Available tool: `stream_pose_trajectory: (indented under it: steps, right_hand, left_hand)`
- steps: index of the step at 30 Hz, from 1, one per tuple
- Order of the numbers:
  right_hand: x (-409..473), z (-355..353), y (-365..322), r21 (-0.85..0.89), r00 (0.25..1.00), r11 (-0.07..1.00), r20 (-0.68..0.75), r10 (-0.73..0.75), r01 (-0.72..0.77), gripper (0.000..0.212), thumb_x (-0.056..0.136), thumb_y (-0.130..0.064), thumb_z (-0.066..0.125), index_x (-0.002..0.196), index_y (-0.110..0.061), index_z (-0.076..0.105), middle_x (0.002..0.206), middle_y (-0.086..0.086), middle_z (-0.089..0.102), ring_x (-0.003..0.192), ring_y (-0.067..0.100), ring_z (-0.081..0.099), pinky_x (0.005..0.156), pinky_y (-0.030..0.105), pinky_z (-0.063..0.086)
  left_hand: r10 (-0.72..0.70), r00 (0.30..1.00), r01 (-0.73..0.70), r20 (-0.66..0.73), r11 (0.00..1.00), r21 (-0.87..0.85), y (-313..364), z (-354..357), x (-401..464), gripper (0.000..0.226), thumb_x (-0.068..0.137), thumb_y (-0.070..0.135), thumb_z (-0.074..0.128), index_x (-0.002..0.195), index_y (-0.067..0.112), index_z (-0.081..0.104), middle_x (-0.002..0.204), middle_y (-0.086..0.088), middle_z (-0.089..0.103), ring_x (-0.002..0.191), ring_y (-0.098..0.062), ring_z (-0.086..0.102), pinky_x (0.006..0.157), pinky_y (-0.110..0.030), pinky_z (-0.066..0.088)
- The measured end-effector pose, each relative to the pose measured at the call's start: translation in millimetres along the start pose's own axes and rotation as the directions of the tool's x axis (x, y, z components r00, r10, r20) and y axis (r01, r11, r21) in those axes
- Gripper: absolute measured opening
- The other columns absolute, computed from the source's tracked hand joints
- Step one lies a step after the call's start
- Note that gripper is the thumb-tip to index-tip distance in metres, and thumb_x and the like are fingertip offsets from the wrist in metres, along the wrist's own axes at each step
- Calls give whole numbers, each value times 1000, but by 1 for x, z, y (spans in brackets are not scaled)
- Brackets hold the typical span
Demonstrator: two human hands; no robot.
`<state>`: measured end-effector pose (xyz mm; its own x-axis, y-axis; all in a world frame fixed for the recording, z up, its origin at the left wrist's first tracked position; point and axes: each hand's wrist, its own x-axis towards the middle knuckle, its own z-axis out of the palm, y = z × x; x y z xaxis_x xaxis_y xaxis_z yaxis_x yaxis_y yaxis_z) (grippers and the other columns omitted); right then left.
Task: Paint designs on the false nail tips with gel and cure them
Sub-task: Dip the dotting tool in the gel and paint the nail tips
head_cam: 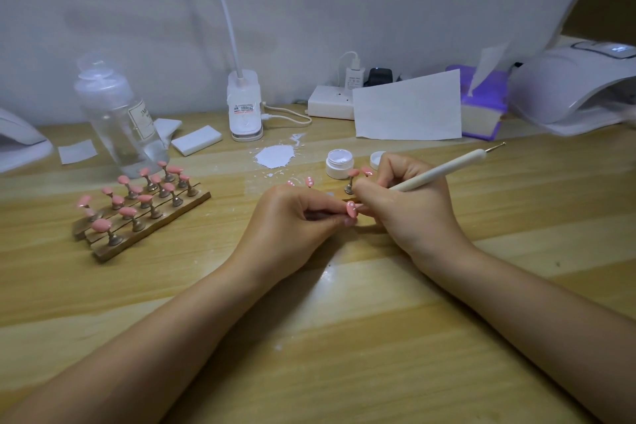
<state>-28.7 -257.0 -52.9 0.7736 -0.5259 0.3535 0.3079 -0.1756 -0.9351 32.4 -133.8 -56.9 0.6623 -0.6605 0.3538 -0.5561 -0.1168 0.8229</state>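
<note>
Pink nail tip [351,209] on its little stand, pinched in the left grip [296,217] near table [344,337] centre, white dots already on it. Right grip [409,203] curled round the dotting pen [444,169], working end hidden at the tip. Probably feather-light, stiff, glossy, wet gel easily smeared; best held by the stem, never the painted face. Open gel jar [339,163] at twelve o'clock, curing lamp [578,86] at two, rack of tips [141,206] at nine.
</note>
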Motion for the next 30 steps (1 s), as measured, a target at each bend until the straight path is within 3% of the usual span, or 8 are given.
stream_pose_trajectory:
  steps: [5, 11, 16, 21, 30]
  right_hand:
    - [0, 1, 1, 2, 1000, 1000, 8, 1, -1, 43, 75, 12, 57, 48, -11, 33, 33, -11, 42, 55, -3, 56, 51, 11, 46]
    - [0, 1, 0, -9, 1000, 1000, 31, -3, 3, 43, 74, 13, 55, 47, -12, 33, 31, -10, 42, 50, -7, 54, 49, 9, 43]
    - [0, 1, 0, -23, 1000, 1000, 25, -3, 4, 43, 74, 11, 56, 47, -12, 33, 31, -11, 42, 51, -7, 53, 55, 12, 46]
    - [-1, 1, -1, -10, 999, 1000, 41, -4, 5, 43, 75, 12, 55, 47, -13, 33, 30, -9, 43, 50, -7, 54, 50, 5, 39]
    - [0, 2, -1, -4, 999, 1000, 39, -8, 8, 43, 74, 13, 54, 46, -12, 33, 30, -10, 43, 52, -4, 55, 49, 5, 38]
  left_hand:
    - [5, 1000, -5, -6, 1000, 23, 0, 0, 0, 15, 72, 2, 73, 85, 8, 74, 82, 5, 72, 69, 13, 57, 81, -10, 44]
    - [4, 1000, -4, -4, 1000, 23, 0, 0, 0, 16, 72, 2, 73, 86, 9, 74, 84, 7, 71, 71, 12, 58, 77, -10, 46]
    - [2, 1000, -2, -13, 1000, 25, 2, 0, -1, 16, 72, 3, 74, 86, 10, 74, 81, 3, 72, 71, 8, 59, 76, -19, 49]
    - [7, 1000, -6, -15, 1000, 27, 1, 0, 0, 16, 71, 3, 74, 86, 9, 74, 83, 6, 71, 70, 11, 59, 74, -9, 47]
    - [9, 1000, -9, -12, 999, 32, 1, 1, 0, 17, 72, 2, 73, 87, 8, 73, 88, 16, 68, 70, 11, 58, 75, -1, 40]
